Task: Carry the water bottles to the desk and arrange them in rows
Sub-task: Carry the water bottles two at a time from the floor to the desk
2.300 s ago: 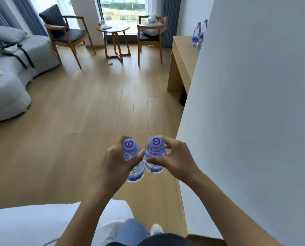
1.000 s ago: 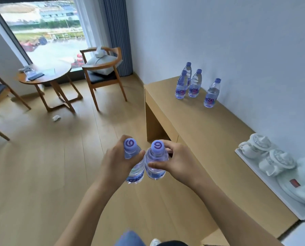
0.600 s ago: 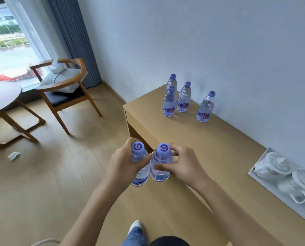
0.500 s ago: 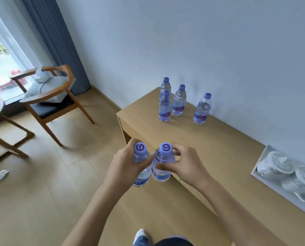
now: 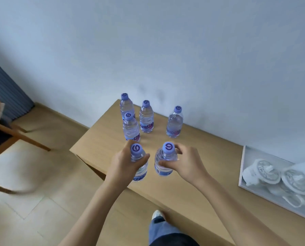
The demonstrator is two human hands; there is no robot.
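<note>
Left hand [image 5: 123, 161]: grip clamped round the neck of a clear, ribbed plastic bottle [image 5: 139, 167] with a lilac screw cap. Right hand [image 5: 187, 166]: grip clamped likewise on a second bottle [image 5: 163, 163]. Both are upright over the pale wood-grain counter [image 5: 192, 142]; contact with it cannot be confirmed. Four matching standing bottles [image 5: 146, 118] are grouped ahead near the wall. A white tray [image 5: 245, 174] with white ceramic teaware lies right. Wooden chair [image 5: 15, 135] stands left.
</note>
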